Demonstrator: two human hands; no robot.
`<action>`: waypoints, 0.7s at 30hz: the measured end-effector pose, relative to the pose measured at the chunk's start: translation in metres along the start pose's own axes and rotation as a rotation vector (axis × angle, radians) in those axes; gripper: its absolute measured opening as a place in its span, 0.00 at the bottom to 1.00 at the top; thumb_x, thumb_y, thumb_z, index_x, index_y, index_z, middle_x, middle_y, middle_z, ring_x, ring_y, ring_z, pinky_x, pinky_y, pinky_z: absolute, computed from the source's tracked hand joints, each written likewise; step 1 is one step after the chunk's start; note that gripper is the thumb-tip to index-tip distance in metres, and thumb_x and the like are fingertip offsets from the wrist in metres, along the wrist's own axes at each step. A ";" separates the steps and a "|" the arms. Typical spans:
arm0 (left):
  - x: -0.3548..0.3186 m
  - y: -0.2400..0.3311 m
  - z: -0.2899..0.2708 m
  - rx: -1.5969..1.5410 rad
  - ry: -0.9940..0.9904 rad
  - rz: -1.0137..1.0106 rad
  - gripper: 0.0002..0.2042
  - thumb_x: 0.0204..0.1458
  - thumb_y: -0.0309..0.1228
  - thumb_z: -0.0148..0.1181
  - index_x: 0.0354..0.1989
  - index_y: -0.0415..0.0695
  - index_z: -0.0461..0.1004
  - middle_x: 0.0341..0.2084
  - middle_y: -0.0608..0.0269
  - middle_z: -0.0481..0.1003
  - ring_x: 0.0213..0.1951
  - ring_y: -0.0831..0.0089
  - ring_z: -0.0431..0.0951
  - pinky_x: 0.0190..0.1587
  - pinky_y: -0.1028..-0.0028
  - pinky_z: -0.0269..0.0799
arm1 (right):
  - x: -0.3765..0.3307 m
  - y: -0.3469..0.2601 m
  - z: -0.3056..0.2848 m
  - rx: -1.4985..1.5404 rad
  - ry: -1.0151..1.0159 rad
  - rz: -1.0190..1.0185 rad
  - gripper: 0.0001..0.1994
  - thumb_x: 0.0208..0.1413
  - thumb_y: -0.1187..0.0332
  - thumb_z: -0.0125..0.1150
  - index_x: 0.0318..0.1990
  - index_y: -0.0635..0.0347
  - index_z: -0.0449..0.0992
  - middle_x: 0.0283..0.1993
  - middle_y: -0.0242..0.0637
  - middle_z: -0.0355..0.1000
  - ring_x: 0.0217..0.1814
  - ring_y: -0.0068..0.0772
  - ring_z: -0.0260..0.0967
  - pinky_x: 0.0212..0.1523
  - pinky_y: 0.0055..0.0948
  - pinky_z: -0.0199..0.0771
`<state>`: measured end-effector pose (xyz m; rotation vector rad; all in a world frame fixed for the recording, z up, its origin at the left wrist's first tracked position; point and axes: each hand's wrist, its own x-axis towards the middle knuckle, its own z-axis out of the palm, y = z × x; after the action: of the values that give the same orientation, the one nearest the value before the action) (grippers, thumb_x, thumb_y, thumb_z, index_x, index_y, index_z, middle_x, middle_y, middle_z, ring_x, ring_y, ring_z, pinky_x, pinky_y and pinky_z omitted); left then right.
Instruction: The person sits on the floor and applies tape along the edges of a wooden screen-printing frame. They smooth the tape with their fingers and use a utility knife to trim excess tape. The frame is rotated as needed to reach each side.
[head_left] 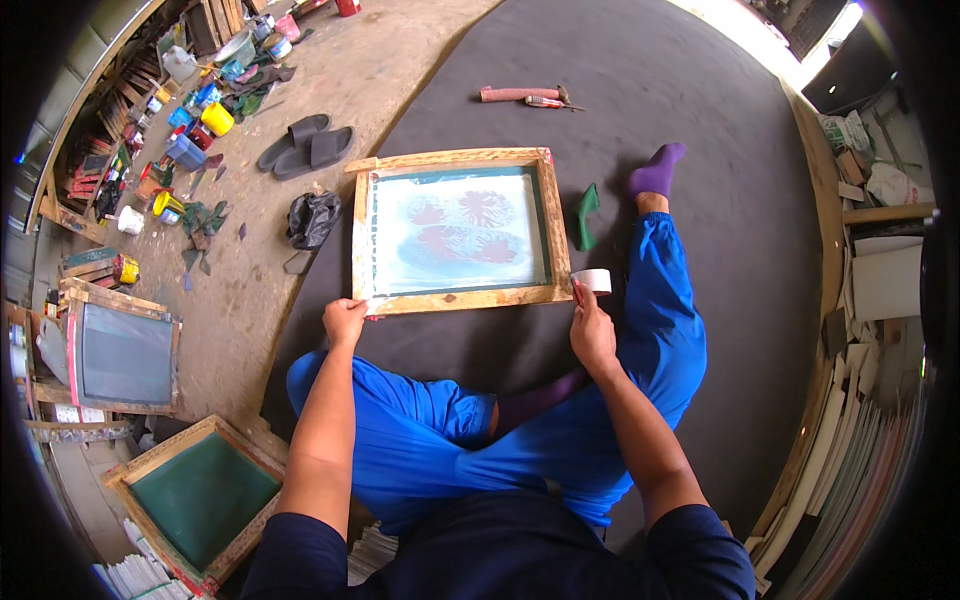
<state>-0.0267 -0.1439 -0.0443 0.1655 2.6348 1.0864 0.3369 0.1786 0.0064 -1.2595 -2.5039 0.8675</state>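
Your left hand (345,322) pinches the near-left corner of the wooden frame (460,300), fingertips pressed together at the edge. Your right hand (594,335) grips the roll of tape (597,281) at its fingertips, just beside the frame's near-right corner. The frame lies on the dark mat (750,300), extending forward between your two grips; its mesh panel (460,262) carries a pale blue-white area with four leaf-like shapes. Directly ahead of the right grip, near the frame's right bar, lies a green piece (587,218). Farther forward, well apart from both hands, lie a hammer (515,94) and a small slim tool (541,102), side by side. Forward and left of the left grip, note a crumpled black bag (313,218) and, beyond it, dark sandals (330,147). Well left and rearward of that grip stands a green-meshed frame (205,490).
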 end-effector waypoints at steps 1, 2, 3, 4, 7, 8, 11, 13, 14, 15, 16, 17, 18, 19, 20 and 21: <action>0.000 0.000 0.000 -0.006 -0.001 -0.005 0.09 0.50 0.32 0.74 0.33 0.37 0.87 0.21 0.60 0.83 0.23 0.75 0.82 0.29 0.73 0.76 | 0.000 0.001 0.001 -0.035 -0.033 -0.004 0.26 0.68 0.67 0.47 0.73 0.49 0.59 0.44 0.65 0.78 0.46 0.72 0.77 0.49 0.64 0.74; 0.000 0.000 0.000 -0.013 0.000 -0.012 0.09 0.50 0.32 0.74 0.33 0.37 0.87 0.21 0.60 0.83 0.23 0.75 0.82 0.29 0.73 0.76 | 0.000 -0.002 0.000 -0.071 -0.069 -0.011 0.28 0.67 0.68 0.46 0.74 0.48 0.58 0.44 0.64 0.78 0.46 0.71 0.77 0.50 0.63 0.74; 0.000 -0.001 0.000 -0.020 0.002 -0.020 0.09 0.50 0.32 0.74 0.33 0.37 0.87 0.21 0.59 0.83 0.23 0.75 0.82 0.29 0.73 0.76 | -0.001 -0.006 -0.001 -0.095 -0.081 -0.002 0.28 0.67 0.69 0.48 0.74 0.49 0.60 0.43 0.63 0.78 0.45 0.69 0.78 0.49 0.62 0.75; 0.000 -0.001 0.000 -0.017 -0.001 -0.019 0.09 0.50 0.32 0.74 0.32 0.37 0.87 0.21 0.59 0.83 0.23 0.75 0.82 0.29 0.73 0.76 | -0.001 -0.011 -0.001 -0.118 -0.094 0.006 0.28 0.67 0.70 0.49 0.74 0.49 0.61 0.43 0.62 0.78 0.45 0.67 0.78 0.48 0.61 0.76; -0.001 0.003 0.000 -0.014 -0.010 -0.017 0.09 0.50 0.32 0.75 0.32 0.38 0.87 0.21 0.60 0.83 0.23 0.75 0.82 0.29 0.72 0.76 | -0.001 -0.012 0.000 -0.150 -0.108 0.020 0.28 0.66 0.72 0.49 0.74 0.49 0.62 0.41 0.61 0.78 0.44 0.65 0.78 0.47 0.60 0.77; -0.002 0.004 0.000 -0.012 -0.011 -0.014 0.09 0.50 0.32 0.74 0.32 0.38 0.87 0.21 0.60 0.83 0.23 0.75 0.82 0.29 0.72 0.76 | -0.001 -0.012 0.003 -0.148 -0.105 0.019 0.28 0.66 0.72 0.49 0.74 0.49 0.62 0.41 0.61 0.78 0.43 0.65 0.78 0.47 0.60 0.77; 0.000 0.001 0.000 0.008 0.001 0.012 0.09 0.50 0.32 0.74 0.32 0.38 0.87 0.21 0.60 0.83 0.23 0.75 0.82 0.29 0.72 0.76 | -0.001 -0.011 0.007 -0.140 -0.090 0.010 0.28 0.66 0.72 0.49 0.74 0.49 0.62 0.40 0.61 0.78 0.42 0.65 0.78 0.47 0.60 0.77; 0.001 -0.001 -0.001 0.008 0.004 0.008 0.09 0.50 0.32 0.74 0.31 0.38 0.87 0.20 0.60 0.83 0.22 0.75 0.82 0.29 0.72 0.76 | -0.001 -0.011 0.009 -0.136 -0.088 0.006 0.28 0.66 0.71 0.49 0.74 0.49 0.62 0.40 0.61 0.78 0.42 0.65 0.78 0.46 0.60 0.77; -0.002 0.003 -0.002 -0.003 -0.002 -0.007 0.09 0.50 0.32 0.74 0.31 0.38 0.87 0.20 0.60 0.83 0.22 0.75 0.82 0.29 0.72 0.76 | -0.001 -0.012 0.008 -0.141 -0.092 0.012 0.28 0.66 0.71 0.49 0.74 0.49 0.62 0.41 0.61 0.78 0.42 0.65 0.78 0.47 0.60 0.77; -0.003 0.006 -0.002 -0.013 -0.009 -0.023 0.09 0.50 0.32 0.74 0.31 0.38 0.87 0.20 0.61 0.83 0.22 0.75 0.82 0.29 0.72 0.75 | -0.001 -0.012 0.008 -0.146 -0.096 0.019 0.28 0.66 0.71 0.49 0.75 0.49 0.62 0.41 0.61 0.78 0.42 0.65 0.78 0.47 0.60 0.77; -0.001 0.004 0.000 -0.006 -0.010 -0.012 0.09 0.50 0.32 0.74 0.31 0.38 0.87 0.20 0.61 0.82 0.22 0.75 0.81 0.28 0.72 0.75 | -0.001 -0.013 0.008 -0.156 -0.104 0.031 0.28 0.66 0.71 0.49 0.75 0.49 0.62 0.41 0.61 0.78 0.42 0.65 0.78 0.47 0.59 0.77; 0.000 0.002 -0.001 0.001 -0.007 -0.002 0.09 0.50 0.32 0.74 0.31 0.38 0.87 0.20 0.61 0.82 0.22 0.75 0.81 0.28 0.72 0.75 | -0.001 -0.014 0.007 -0.166 -0.111 0.037 0.28 0.66 0.71 0.48 0.75 0.49 0.62 0.41 0.61 0.78 0.43 0.65 0.78 0.47 0.59 0.77; 0.001 0.001 -0.001 0.008 -0.005 0.008 0.09 0.49 0.32 0.74 0.30 0.38 0.87 0.19 0.61 0.82 0.22 0.75 0.81 0.28 0.72 0.75 | 0.000 -0.016 0.007 -0.176 -0.117 0.043 0.29 0.66 0.71 0.48 0.75 0.49 0.62 0.42 0.60 0.78 0.43 0.66 0.78 0.47 0.59 0.77; 0.001 -0.001 0.000 0.000 -0.005 0.006 0.09 0.49 0.32 0.74 0.31 0.37 0.87 0.19 0.61 0.82 0.22 0.75 0.81 0.28 0.72 0.75 | 0.000 -0.017 0.007 -0.187 -0.121 0.047 0.29 0.65 0.71 0.48 0.75 0.49 0.62 0.42 0.60 0.78 0.43 0.66 0.78 0.47 0.59 0.77; 0.001 -0.001 0.000 -0.008 -0.007 0.004 0.09 0.49 0.32 0.74 0.31 0.37 0.87 0.19 0.61 0.82 0.22 0.75 0.81 0.28 0.72 0.75 | -0.001 -0.020 0.006 -0.197 -0.129 0.057 0.29 0.65 0.71 0.48 0.75 0.49 0.61 0.42 0.60 0.78 0.43 0.66 0.79 0.48 0.59 0.77; 0.001 -0.001 0.000 -0.016 -0.008 0.003 0.09 0.49 0.32 0.74 0.31 0.37 0.87 0.19 0.61 0.82 0.22 0.75 0.81 0.28 0.72 0.75 | -0.002 -0.024 0.005 -0.208 -0.136 0.067 0.30 0.64 0.71 0.48 0.75 0.49 0.61 0.42 0.60 0.78 0.43 0.66 0.79 0.48 0.59 0.77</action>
<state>-0.0276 -0.1442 -0.0449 0.1704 2.6185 1.1053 0.3205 0.1636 0.0164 -1.3980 -2.7330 0.7460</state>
